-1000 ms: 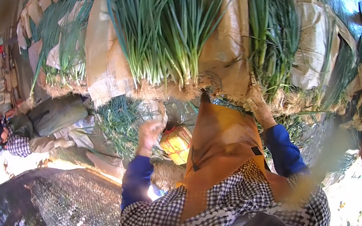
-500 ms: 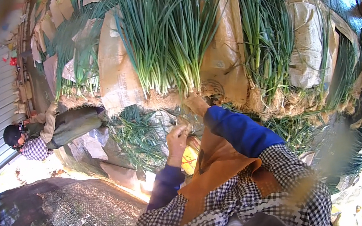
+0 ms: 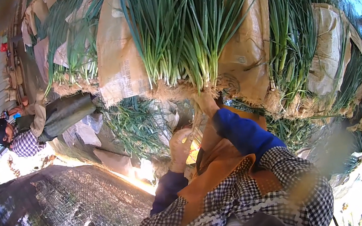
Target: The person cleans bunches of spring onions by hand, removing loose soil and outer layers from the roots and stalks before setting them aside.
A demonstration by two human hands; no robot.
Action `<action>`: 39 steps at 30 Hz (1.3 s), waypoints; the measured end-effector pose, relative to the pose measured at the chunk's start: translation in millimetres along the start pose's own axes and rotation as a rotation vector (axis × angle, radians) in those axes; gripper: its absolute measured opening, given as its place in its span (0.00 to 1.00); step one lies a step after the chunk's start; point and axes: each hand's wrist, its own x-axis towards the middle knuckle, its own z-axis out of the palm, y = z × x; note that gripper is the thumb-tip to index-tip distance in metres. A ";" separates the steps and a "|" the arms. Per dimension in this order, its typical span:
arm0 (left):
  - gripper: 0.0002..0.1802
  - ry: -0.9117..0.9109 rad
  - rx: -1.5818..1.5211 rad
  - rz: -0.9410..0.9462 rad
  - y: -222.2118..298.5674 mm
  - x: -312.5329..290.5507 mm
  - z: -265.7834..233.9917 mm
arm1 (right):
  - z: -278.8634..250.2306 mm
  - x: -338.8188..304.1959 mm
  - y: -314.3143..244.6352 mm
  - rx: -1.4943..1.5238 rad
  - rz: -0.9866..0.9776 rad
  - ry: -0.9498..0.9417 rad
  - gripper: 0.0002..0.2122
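Observation:
A thick bunch of green onions [image 3: 202,56], with long green leaves, white stems and tan roots, lies in front of me. My right hand [image 3: 207,104] is closed at its root end, with the fingertips mostly hidden. Lower and to the left, my left hand [image 3: 181,147] is closed on a bundle of tan strands [image 3: 197,119] that runs up toward my right hand. Brown paper sheets [image 3: 119,51] lie on both sides of the bunch.
More green onions [image 3: 289,32] lie in a row to the right, with pale paper [image 3: 324,50] among them. Loose green leaves [image 3: 133,130] lie below the bunch. At the left, a person [image 3: 22,135] in a dark cap reaches toward another bunch. Dark netting [image 3: 73,212] covers the lower left.
My left hand has dropped slightly, and the tan strands now show stretched between my hands. My right hand stays at the roots. The view has shifted, so the bunch sits further right.

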 end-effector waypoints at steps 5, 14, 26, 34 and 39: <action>0.05 -0.397 0.228 -0.022 3.3 -19.2 -18.5 | 11.9 118.5 40.0 0.305 0.288 0.028 0.18; 0.23 -0.510 0.854 -0.179 -217.0 -112.5 -44.0 | -28.8 51.1 -22.0 -0.977 0.161 -0.327 0.22; 0.08 -0.165 0.652 0.184 -45.7 28.6 78.0 | -260.8 -54.1 1.0 -1.123 0.078 0.732 0.35; 0.17 0.236 0.753 0.191 -30.6 118.7 78.6 | -305.0 -83.2 -18.1 -0.308 0.142 0.741 0.09; 0.06 0.148 0.830 0.029 -100.5 168.5 67.9 | -374.2 -127.0 -0.9 -0.905 -0.064 0.773 0.13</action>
